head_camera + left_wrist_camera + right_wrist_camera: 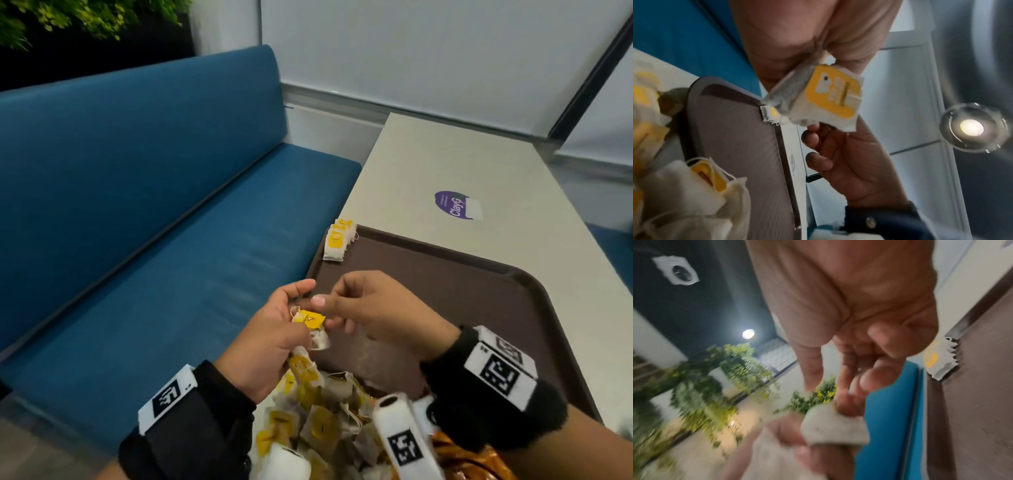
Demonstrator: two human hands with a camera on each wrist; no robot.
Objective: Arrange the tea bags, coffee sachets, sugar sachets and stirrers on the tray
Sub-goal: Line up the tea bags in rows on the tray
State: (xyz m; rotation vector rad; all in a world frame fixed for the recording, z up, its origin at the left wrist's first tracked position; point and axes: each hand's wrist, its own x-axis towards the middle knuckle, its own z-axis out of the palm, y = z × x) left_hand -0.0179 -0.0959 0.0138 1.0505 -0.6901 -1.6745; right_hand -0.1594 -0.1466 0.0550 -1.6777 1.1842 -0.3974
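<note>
My left hand (291,308) grips a small bunch of tea bags (310,322) with yellow tags above the near left part of the brown tray (462,294). My right hand (334,313) pinches one of those bags from the right. In the left wrist view the yellow-tagged tea bag (830,99) sits between my left palm and the right hand's fingers (818,160). The right wrist view shows my right fingers (851,395) on a white tea bag (832,426). A short row of tea bags (337,240) stands at the tray's far left corner.
A loose pile of tea bags (318,421) lies at the tray's near end, with orange sachets (472,459) to its right. The tray sits on a beige table (445,164) bearing a purple sticker (457,205). A blue bench (154,222) runs along the left.
</note>
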